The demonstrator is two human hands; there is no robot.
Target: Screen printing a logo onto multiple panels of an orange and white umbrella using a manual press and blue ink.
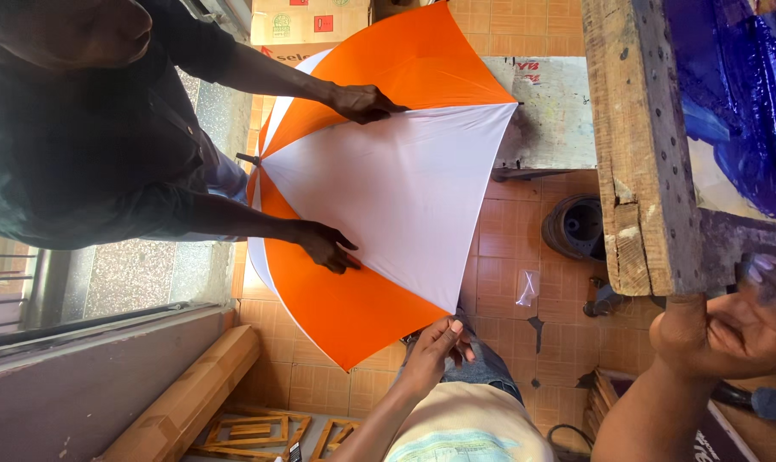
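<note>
From the head view, your left hand [435, 346] pinches the near hem of the orange and white umbrella [388, 188], whose canopy spreads away from that grip toward a co-worker's two hands [324, 245] pressing it flat. Your right hand [730, 329] is clamped on the wooden frame's [632, 145] edge, well apart from the fabric. Open tiled floor [508, 257] lies between.

Left hand [435, 346] pinches umbrella [388, 188] edge; right hand [730, 329] grips wooden frame [632, 145].
</note>
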